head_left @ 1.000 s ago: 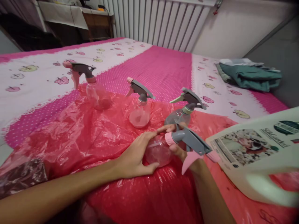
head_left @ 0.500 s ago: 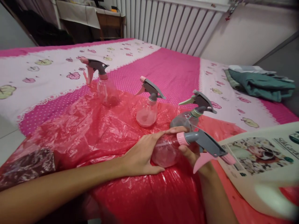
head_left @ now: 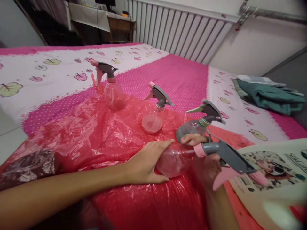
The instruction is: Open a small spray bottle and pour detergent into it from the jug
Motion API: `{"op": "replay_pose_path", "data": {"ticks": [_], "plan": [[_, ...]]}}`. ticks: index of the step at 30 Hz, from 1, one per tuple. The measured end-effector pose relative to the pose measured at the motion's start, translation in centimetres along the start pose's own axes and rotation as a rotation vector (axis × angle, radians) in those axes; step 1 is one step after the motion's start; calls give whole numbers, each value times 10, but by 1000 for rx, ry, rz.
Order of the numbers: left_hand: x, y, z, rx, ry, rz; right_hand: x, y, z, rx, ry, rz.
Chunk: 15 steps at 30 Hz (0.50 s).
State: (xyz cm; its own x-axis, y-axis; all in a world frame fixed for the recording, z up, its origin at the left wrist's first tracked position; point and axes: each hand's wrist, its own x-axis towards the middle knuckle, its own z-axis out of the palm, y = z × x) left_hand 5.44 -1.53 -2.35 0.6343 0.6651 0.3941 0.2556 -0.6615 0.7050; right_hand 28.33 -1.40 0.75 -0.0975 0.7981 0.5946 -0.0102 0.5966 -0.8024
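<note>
A clear spray bottle (head_left: pixel 174 163) lies tilted on its side, its neck pointing right. My left hand (head_left: pixel 146 163) is wrapped around the bottle's body from the left. My right hand (head_left: pixel 208 167) closes around the neck of its grey and pink trigger sprayer (head_left: pixel 223 156), just at the pink collar; part of that hand is hidden behind the sprayer. A thin tube shows between collar and body, and I cannot tell whether the two still join. Just behind stands a bottle with a green trigger (head_left: pixel 192 127). Further left are two pink-trigger spray bottles (head_left: pixel 153 121) (head_left: pixel 114 94).
Red plastic sheeting (head_left: pixel 96 127) lies under the bottles, over a pink patterned bedspread (head_left: pixel 179 73). At the right are a pale printed bag (head_left: pixel 251 198) and folded green clothes (head_left: pixel 266 92). A radiator (head_left: pixel 168 28) and a desk (head_left: pixel 88 20) stand behind.
My right hand and the trigger sprayer have shifted right, away from the bottle's body, and more tube shows. My left hand keeps its hold. The view has moved slightly.
</note>
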Motion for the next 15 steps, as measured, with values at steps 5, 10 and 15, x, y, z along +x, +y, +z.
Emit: {"op": "replay_pose_path", "data": {"ticks": [5, 10, 15], "plan": [[-4, -2, -2, 1, 12, 43, 4, -6, 9, -60, 8, -88], [-5, -5, -2, -1, 7, 25, 3, 4, 10, -67, -9, -106], [-5, -6, -1, -13, -5, 9, -3, 3, 13, -3, 22, 6]]}}
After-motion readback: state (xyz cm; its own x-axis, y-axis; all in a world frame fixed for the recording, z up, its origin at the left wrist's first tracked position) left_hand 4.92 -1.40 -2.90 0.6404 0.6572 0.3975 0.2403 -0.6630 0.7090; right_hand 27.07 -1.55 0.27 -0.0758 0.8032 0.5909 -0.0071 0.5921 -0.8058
